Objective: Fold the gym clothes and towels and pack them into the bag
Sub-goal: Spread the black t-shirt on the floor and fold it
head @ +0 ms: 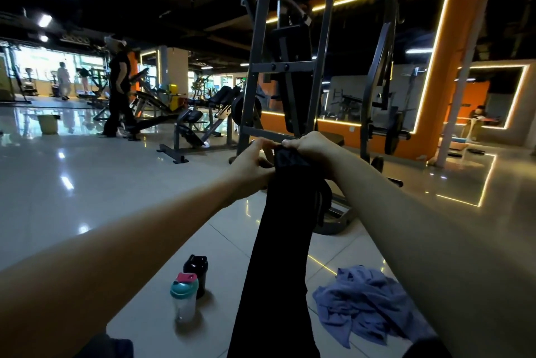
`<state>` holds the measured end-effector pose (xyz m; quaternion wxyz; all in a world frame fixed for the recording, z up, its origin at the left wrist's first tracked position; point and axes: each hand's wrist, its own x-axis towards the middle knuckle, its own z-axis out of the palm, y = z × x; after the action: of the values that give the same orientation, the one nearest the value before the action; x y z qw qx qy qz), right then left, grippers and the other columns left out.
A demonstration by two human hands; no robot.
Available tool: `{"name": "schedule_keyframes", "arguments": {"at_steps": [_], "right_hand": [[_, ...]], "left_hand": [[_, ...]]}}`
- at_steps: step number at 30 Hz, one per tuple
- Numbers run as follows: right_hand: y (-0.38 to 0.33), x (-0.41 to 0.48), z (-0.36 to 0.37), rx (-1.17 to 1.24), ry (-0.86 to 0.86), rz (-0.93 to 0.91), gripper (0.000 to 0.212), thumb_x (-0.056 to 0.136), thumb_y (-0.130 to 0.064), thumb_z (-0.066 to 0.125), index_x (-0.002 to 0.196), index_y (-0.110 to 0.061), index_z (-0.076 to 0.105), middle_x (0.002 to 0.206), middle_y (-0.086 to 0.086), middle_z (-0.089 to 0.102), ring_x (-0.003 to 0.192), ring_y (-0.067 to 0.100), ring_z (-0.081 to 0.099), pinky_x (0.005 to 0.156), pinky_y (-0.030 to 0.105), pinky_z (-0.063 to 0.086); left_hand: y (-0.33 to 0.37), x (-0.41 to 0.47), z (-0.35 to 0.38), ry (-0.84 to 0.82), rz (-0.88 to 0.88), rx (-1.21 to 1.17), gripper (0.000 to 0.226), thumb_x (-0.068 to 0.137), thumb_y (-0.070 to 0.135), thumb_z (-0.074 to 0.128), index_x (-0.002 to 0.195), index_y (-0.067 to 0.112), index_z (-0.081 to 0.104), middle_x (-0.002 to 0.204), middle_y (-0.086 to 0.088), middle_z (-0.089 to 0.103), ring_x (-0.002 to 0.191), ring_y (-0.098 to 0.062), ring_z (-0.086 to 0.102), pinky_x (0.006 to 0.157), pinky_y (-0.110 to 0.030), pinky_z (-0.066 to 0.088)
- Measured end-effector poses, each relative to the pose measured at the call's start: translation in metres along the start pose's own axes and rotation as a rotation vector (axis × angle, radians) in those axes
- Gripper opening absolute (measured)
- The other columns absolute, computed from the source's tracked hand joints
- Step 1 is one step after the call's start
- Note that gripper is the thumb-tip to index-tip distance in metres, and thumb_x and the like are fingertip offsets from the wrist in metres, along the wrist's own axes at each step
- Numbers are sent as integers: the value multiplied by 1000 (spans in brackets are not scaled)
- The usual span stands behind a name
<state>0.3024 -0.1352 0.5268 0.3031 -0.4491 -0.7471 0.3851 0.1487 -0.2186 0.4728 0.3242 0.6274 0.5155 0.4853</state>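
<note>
Two hands hold a black garment (275,256) up by its top edge.
The left hand (249,163) pinches the edge; the right hand (311,147) curls round it, fingers hidden behind the fabric. The garment hangs down (too dark to tell its kind), its lower end cut off by the frame. On the floor (116,183), a crumpled blue cloth (362,299) lies right of it, a teal-capped bottle (184,299) and a black bottle (197,267) left.

Black garment (278,256): matt cloth. Blue cloth pile (362,302) at 5 o'clock: thin, crumpled. Floor tiles (87,183): glossy. Shaker bottle (184,299) at 7 o'clock: translucent plastic. Machine frame (258,67) at 12 o'clock: matt metal.
</note>
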Motion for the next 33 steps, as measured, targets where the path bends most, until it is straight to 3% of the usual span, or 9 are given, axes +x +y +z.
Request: {"name": "schedule_keyframes", "arguments": {"at_steps": [6,10,13,16,19,23,27,29,33], "right_hand": [[9,-5,-7,179,-167,177,42,92,-43,67,115,-8,62,114,13,66,105,27,64,97,39,49],[20,-6,-6,387,-305,202,27,102,-34,54,106,-8,61,74,4,64,72,14,55,77,27,44],[31,-5,-4,586,-386,128,47,103,-45,44,122,-5,57,112,13,65,108,24,62,101,35,46],[37,-6,-2,585,-508,1,79,84,-61,63,141,-9,47,142,21,55,129,34,56,113,48,40],[34,-14,12,230,-477,-133,63,80,-42,78,131,-16,54,131,21,60,115,30,65,101,42,50],[34,-9,28,97,-271,-251,8,98,-9,58,102,-15,61,92,4,60,76,10,60,64,20,49],[43,4,18,217,-253,-162,20,105,-22,51,107,-8,64,87,6,56,74,15,53,72,31,40],[43,9,11,258,-179,-104,28,106,-24,49,118,-3,63,89,6,58,76,15,56,73,31,40],[41,11,-1,376,-111,-11,32,106,-26,49,126,-4,61,85,4,61,70,14,59,66,27,42]], "left_hand": [[-4,15,-8,150,306,426,25,95,21,67,120,23,64,93,-2,63,79,-15,67,64,-24,56],[-3,31,-11,267,313,464,7,93,11,70,98,15,72,88,-1,69,78,-17,70,66,-28,59],[-4,39,-21,282,80,158,6,92,7,70,97,4,72,90,-16,69,75,-29,68,67,-37,58],[-2,43,-32,313,-11,132,20,93,20,71,101,1,72,94,-20,70,77,-28,66,72,-41,56],[4,49,-39,376,-34,252,21,94,21,69,89,0,73,74,-14,65,67,-23,60,63,-39,49],[14,53,-41,408,-60,383,30,94,33,71,77,8,72,64,1,57,58,-12,51,59,-29,41],[18,50,-53,402,-60,391,27,95,33,69,86,9,74,76,-5,65,66,-17,60,62,-29,48],[18,50,-60,369,-81,307,23,97,29,67,92,7,74,92,-16,71,79,-26,68,77,-37,60],[17,45,-62,276,-131,181,16,104,17,56,93,13,68,99,-13,61,91,-26,58,89,-40,52]]}}
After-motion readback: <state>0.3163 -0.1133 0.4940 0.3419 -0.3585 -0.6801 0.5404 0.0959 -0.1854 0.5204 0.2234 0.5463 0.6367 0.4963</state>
